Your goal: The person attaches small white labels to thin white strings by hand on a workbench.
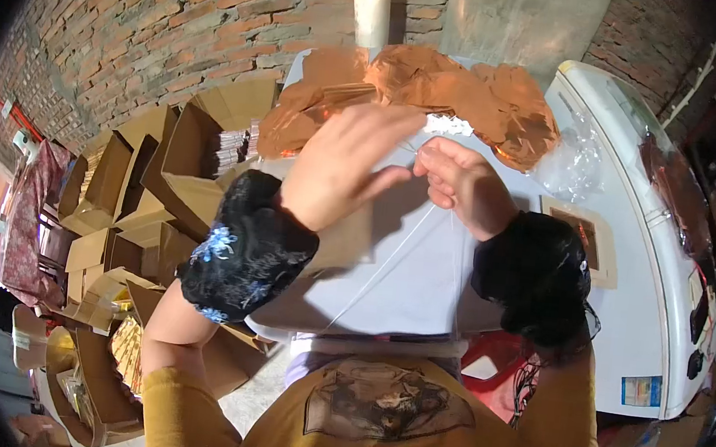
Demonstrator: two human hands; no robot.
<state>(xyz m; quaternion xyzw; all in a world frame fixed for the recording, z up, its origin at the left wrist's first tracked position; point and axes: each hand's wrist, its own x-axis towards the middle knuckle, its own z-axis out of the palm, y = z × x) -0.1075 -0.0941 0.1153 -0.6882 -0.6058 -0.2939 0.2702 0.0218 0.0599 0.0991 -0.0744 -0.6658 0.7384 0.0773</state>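
Thin white string hangs from my right hand, whose thumb and fingers are pinched closed on it. One strand slants down to the lower left over the white tabletop, and another drops almost straight down. To the left, my left hand is raised above the table with its fingers stretched out and its thumb apart. A short bit of string shows between the two hands near the left fingertips. Behind both hands lie crumpled copper-coloured foil sheets.
Open cardboard boxes crowd the left side, some filled with stacked items. A large white appliance stands at the right. Near it lie clear plastic wrap and a flat framed card. A brick wall closes off the back.
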